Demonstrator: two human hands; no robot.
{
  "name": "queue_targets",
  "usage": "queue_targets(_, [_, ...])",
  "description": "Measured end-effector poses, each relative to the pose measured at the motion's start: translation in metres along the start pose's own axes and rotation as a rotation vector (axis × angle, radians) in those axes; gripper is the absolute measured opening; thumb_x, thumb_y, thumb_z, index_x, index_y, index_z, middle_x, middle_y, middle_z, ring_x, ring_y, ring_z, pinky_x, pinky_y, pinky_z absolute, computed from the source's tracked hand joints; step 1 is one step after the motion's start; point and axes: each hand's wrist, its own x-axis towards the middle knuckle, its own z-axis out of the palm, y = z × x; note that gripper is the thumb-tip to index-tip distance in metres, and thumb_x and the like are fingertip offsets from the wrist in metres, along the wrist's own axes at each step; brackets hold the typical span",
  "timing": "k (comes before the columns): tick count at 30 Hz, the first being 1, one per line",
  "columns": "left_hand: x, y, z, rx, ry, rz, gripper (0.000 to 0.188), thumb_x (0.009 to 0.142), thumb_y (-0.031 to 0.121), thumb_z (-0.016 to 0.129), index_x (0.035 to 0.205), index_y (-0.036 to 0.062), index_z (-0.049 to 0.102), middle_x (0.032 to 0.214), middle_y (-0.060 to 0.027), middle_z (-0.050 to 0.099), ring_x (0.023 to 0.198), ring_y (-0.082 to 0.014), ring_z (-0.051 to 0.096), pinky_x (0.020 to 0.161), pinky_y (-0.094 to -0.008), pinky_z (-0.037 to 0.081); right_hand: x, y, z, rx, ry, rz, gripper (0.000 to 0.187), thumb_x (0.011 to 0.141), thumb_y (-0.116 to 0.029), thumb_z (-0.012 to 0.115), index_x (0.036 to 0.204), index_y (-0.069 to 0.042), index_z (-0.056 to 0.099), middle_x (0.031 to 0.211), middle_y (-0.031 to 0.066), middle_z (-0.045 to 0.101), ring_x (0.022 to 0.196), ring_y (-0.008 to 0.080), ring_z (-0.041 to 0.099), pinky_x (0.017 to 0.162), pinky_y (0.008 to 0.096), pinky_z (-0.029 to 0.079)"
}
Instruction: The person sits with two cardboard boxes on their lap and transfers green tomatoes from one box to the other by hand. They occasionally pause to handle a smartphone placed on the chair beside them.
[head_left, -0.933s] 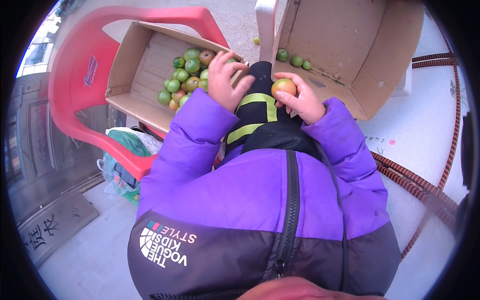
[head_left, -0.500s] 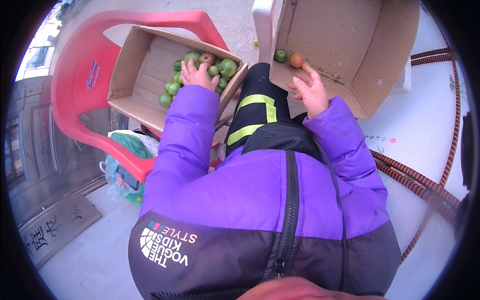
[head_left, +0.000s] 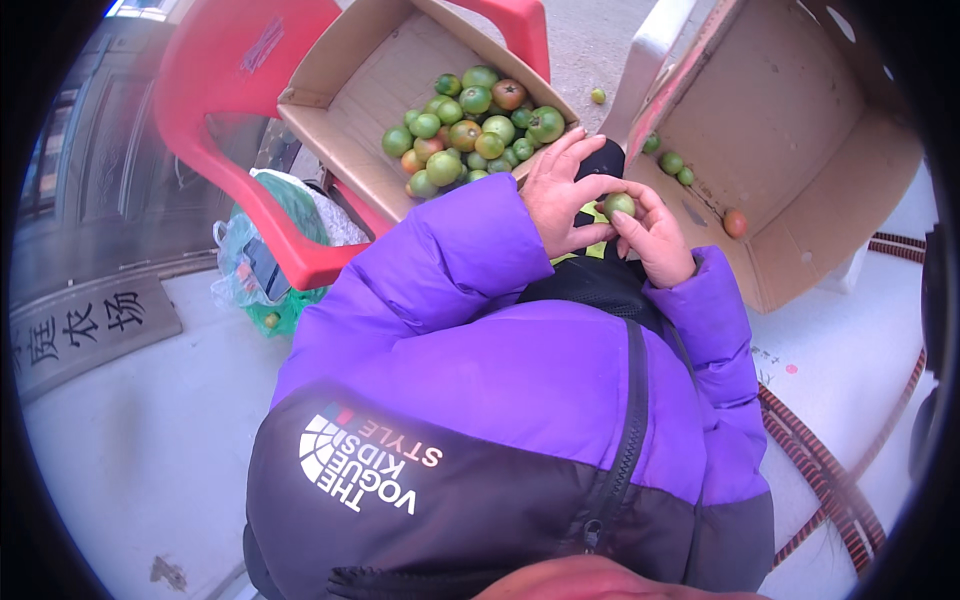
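In front of my lap both hands meet at a small green tomato [head_left: 619, 206]. My right hand [head_left: 657, 243] grips it between thumb and fingertips. My left hand [head_left: 562, 197] closes thumb and index finger about its other side, with the remaining fingers stretched out. To the left, a cardboard box [head_left: 345, 75] holds a heap of green and reddish tomatoes [head_left: 470, 130]. A second cardboard box [head_left: 790, 130] tilts at the right. Inside it lie a few green tomatoes [head_left: 671, 162] and one orange-red tomato [head_left: 735, 222].
The left box rests on a red plastic chair [head_left: 205, 150]; a pale chair [head_left: 655, 60] stands by the right box. Plastic bags [head_left: 260, 260] sit below the red chair. Striped hoses [head_left: 820, 470] run along the floor at right. A loose tomato [head_left: 598, 96] lies on the ground ahead.
My left hand has left the tomato heap and moved right to meet my right hand. A green tomato is now between them. The view has shifted, showing more tomatoes in both boxes.
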Motion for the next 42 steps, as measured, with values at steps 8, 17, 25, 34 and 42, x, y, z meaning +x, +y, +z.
queue_targets(8, [-0.051,-0.005,-0.081,0.138,0.492,-0.246,0.047,0.078,0.008,0.071,0.123,0.0059,0.057,0.138,-0.0204,0.043,0.129,-0.0337,0.044,0.108,-0.0421,0.035,-0.005,-0.006,-0.022,-0.112,0.306,-0.167,0.046,0.09,-0.005,0.058,0.134,-0.006,0.046,0.116,0.0094,0.059,0.083,0.0113,0.059,0.065,0.0203,0.047])
queue_targets(17, [-0.276,-0.163,-0.315,0.414,1.457,-0.742,0.037,0.09,0.006,0.059,0.124,0.0004,0.048,0.12,-0.0142,0.054,0.111,-0.019,0.054,0.092,-0.0329,0.047,-0.007,-0.006,-0.087,0.023,0.612,-0.351,0.039,0.098,-0.01,0.053,0.136,-0.006,0.044,0.121,0.0126,0.058,0.091,0.0142,0.058,0.071,0.0237,0.047])
queue_targets(25, [-0.403,-0.225,-0.258,1.115,0.451,-1.386,0.071,0.073,0.029,0.076,0.134,0.0087,0.046,0.14,-0.0205,0.043,0.128,-0.0397,0.042,0.109,-0.0488,0.034,-0.007,-0.005,-0.115,-0.071,0.729,-0.307,0.041,0.097,-0.014,0.056,0.136,-0.008,0.044,0.119,0.0116,0.059,0.09,0.0145,0.059,0.07,0.0234,0.046])
queue_targets(34, [-0.381,-0.256,-0.261,1.128,0.434,-1.721,0.087,0.072,0.054,0.073,0.142,0.0127,0.04,0.144,-0.0169,0.041,0.134,-0.0377,0.038,0.111,-0.053,0.029,-0.001,-0.016,-0.116,-0.221,0.851,-0.225,0.056,0.093,-0.028,0.062,0.139,-0.005,0.039,0.124,0.0148,0.054,0.104,0.0266,0.056,0.087,0.0397,0.05])
queue_targets(42, [-0.38,-0.258,-0.255,1.262,0.478,-1.683,0.084,0.074,0.056,0.072,0.14,0.0125,0.043,0.14,-0.0191,0.044,0.131,-0.0374,0.042,0.108,-0.0513,0.033,0.003,-0.026,-0.101,-0.152,0.928,-0.171,0.04,0.097,-0.017,0.057,0.135,-0.012,0.046,0.119,0.008,0.061,0.093,0.0136,0.06,0.074,0.0231,0.046])
